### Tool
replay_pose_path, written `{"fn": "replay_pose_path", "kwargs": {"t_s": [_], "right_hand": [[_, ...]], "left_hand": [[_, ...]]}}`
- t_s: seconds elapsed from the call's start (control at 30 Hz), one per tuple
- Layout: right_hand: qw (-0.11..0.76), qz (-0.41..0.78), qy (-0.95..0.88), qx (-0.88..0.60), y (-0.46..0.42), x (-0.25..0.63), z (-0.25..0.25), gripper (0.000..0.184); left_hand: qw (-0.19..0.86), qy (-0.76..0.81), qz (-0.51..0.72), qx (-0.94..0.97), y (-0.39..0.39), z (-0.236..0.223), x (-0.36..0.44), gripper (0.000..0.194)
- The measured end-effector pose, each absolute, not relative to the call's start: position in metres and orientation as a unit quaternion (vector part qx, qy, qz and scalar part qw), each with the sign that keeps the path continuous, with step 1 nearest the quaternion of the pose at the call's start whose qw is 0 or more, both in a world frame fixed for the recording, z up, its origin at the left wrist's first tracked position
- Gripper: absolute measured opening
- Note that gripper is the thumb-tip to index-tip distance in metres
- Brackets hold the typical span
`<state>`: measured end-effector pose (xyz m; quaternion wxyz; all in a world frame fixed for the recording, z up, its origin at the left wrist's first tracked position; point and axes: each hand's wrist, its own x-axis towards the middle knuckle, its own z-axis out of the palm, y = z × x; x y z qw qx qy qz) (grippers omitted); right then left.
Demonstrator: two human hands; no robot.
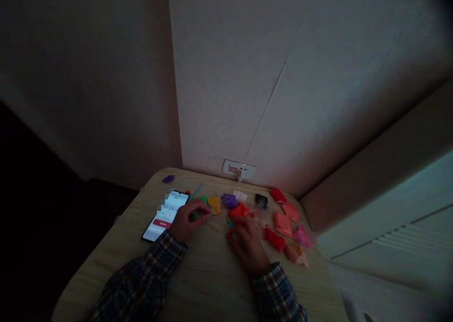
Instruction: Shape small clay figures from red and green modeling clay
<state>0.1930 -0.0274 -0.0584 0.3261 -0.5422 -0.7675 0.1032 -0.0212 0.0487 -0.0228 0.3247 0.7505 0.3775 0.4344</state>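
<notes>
My left hand (187, 222) is over the table beside the lit phone, its thumb and fingers pinched together. Whatever those fingertips hold, if anything, is too small to make out. Just beyond them lie a yellow packet (213, 204) and a green packet (203, 200). My right hand (250, 246) has a small red lump (229, 236) of what looks like modelling clay between thumb and finger. Close past its knuckles is an orange-red packet (239, 211). A red packet (274, 240) lies to its right.
The phone (166, 218) lies face up at the left. A purple piece (168, 178) sits near the far left corner, and a teal strip (197, 191) behind my left hand. Purple (229, 200), black (261, 201) and several pink packets spread rightward. A wall socket (239, 169) adjoins the table's back edge.
</notes>
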Motion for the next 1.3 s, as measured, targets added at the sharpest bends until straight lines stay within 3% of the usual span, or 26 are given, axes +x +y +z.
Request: {"fn": "replay_pose_path", "kwargs": {"t_s": [0.87, 1.3], "right_hand": [[0.339, 0.071, -0.719, -0.603, -0.026, 0.188, -0.05, 0.015], [0.326, 0.082, -0.731, -0.593, -0.026, 0.185, -0.047, 0.013]], "left_hand": [[0.498, 0.372, 0.332, 0.71, 0.024, -0.023, 0.002, 0.012], [0.506, 0.374, 0.292, 0.721, 0.021, -0.027, 0.006, 0.007]]}}
